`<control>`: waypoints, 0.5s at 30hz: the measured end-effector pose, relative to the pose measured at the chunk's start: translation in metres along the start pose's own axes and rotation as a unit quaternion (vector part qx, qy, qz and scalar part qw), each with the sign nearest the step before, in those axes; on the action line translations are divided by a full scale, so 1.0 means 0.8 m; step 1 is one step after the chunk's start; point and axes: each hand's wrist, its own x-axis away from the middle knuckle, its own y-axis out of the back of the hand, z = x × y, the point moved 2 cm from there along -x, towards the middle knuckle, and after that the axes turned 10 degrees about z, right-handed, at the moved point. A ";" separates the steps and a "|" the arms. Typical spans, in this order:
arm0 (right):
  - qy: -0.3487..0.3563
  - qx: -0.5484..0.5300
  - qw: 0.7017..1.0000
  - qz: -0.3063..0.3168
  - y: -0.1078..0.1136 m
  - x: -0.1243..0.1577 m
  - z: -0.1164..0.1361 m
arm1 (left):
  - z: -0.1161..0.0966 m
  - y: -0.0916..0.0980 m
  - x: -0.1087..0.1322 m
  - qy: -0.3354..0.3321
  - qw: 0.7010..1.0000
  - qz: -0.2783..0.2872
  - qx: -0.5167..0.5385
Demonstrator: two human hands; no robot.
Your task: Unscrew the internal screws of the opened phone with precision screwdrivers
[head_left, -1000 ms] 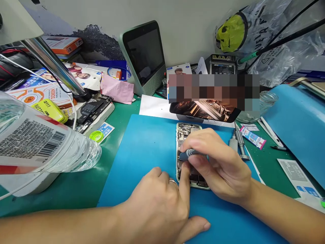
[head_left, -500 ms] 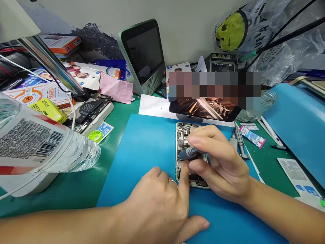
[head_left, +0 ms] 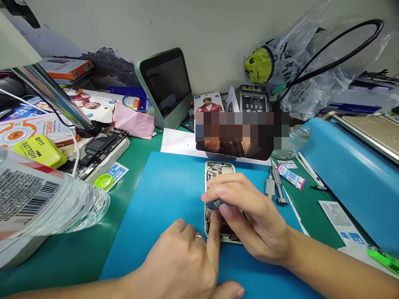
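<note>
An opened phone [head_left: 218, 170] with its insides showing lies on a blue mat [head_left: 168, 187]. My right hand [head_left: 249, 216] is closed round a small grey-blue screwdriver [head_left: 215, 204], its tip down inside the phone. My left hand [head_left: 183, 259], a ring on one finger, rests on the mat with its index finger stretched out and pressing on the phone's lower left edge. The lower half of the phone is hidden by both hands.
A clear plastic bottle [head_left: 40, 199] lies at the left, with a green cap [head_left: 104, 181] and another opened phone [head_left: 99, 151] beside it. Two metal screwdrivers [head_left: 274, 187] lie right of the phone. A green-cased screen [head_left: 166, 87], a glass jar [head_left: 294, 139] and a blue pad [head_left: 352, 174] stand behind.
The view has tilted up and shifted, so everything sits lower and more to the left. My right hand has turned the screwdriver slightly; both hands stay on the phone.
</note>
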 end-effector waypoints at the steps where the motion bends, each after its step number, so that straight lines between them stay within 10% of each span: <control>1: 0.004 0.003 1.000 -0.005 0.000 0.000 0.000 | 0.000 0.000 0.000 0.001 1.000 -0.003 0.001; 15: 0.005 0.031 0.999 -0.015 0.004 0.001 0.000 | 0.000 -0.003 0.000 0.002 1.000 -0.005 -0.009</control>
